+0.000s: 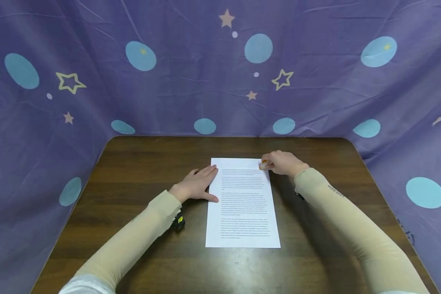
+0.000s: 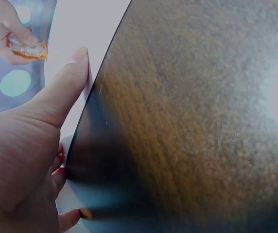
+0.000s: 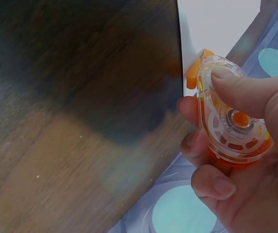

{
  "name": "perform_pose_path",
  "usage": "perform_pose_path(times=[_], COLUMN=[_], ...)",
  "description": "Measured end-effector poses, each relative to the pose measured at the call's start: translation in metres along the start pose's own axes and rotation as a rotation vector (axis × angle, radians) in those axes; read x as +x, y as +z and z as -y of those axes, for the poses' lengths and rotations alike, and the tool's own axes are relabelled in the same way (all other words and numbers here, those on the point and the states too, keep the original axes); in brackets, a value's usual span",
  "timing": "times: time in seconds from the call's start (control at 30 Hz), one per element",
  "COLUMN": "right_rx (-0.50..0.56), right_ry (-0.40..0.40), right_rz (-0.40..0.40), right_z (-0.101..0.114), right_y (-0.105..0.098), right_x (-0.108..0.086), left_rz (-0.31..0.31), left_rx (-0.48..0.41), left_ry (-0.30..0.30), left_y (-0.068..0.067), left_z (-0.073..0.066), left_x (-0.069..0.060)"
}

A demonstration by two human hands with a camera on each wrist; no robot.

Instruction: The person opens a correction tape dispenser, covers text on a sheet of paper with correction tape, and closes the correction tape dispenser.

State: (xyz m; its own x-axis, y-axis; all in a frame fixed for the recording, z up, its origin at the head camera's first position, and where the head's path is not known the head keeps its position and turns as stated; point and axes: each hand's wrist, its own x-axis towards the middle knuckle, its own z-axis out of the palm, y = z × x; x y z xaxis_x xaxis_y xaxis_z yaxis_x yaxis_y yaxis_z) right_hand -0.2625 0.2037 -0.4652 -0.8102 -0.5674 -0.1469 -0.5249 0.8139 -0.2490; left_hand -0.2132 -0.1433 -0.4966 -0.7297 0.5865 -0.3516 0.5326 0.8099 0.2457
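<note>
A printed sheet of paper (image 1: 242,204) lies flat on the brown table. My left hand (image 1: 198,184) rests on its left edge with the fingers straight and the thumb spread; the thumb (image 2: 63,87) also shows on the paper's edge in the left wrist view. At the sheet's upper right corner, my right hand (image 1: 284,162) grips a correction tape dispenser (image 3: 234,116) with a clear case and orange parts. The thumb lies on top of the case and the fingers curl beneath it. Its orange tip (image 3: 193,73) is at the paper; whether it touches cannot be told.
The wooden table (image 1: 150,163) extends around the sheet on all sides. Behind it and at both sides hangs a purple curtain (image 1: 191,81) with stars and blue ovals. A dark device (image 1: 178,221) sits at the left wrist.
</note>
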Motion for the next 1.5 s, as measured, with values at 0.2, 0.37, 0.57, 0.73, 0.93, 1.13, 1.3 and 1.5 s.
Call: perform_pose_path(times=[0.2,0.37,0.57,0.73,0.93,1.13,1.3,1.5], right_rx=[0.003,0.030,0.127,0.163,0.168,0.162,0.152,0.143], right_ry=[0.011,-0.016,-0.082,-0.154,-0.219,-0.233,-0.210,-0.235], right_rz=[0.009,0.020,-0.003,-0.005,-0.026,0.002,0.019,0.018], right_z=[-0.002,0.000,0.018,0.040,0.062,0.076,0.081,0.084], right_y=[-0.001,-0.005,-0.012,-0.009,0.004,0.010,0.011,0.012], right_x=[-0.001,0.000,0.008,0.025,0.046,0.062,0.066,0.069], left_rz=[0.008,-0.007,-0.013,-0.017,-0.003,0.021,0.012,0.018], left_rx=[0.006,-0.003,-0.019,-0.025,-0.009,-0.001,0.011,0.014], left_ry=[-0.014,0.004,0.020,0.036,0.027,0.008,0.018,0.015], left_y=[-0.002,-0.004,-0.006,-0.007,0.003,0.003,-0.004,-0.007], left_z=[-0.001,-0.003,-0.004,-0.002,0.005,0.004,-0.001,-0.004], left_x=[0.000,-0.003,-0.008,-0.009,0.001,0.000,-0.005,-0.005])
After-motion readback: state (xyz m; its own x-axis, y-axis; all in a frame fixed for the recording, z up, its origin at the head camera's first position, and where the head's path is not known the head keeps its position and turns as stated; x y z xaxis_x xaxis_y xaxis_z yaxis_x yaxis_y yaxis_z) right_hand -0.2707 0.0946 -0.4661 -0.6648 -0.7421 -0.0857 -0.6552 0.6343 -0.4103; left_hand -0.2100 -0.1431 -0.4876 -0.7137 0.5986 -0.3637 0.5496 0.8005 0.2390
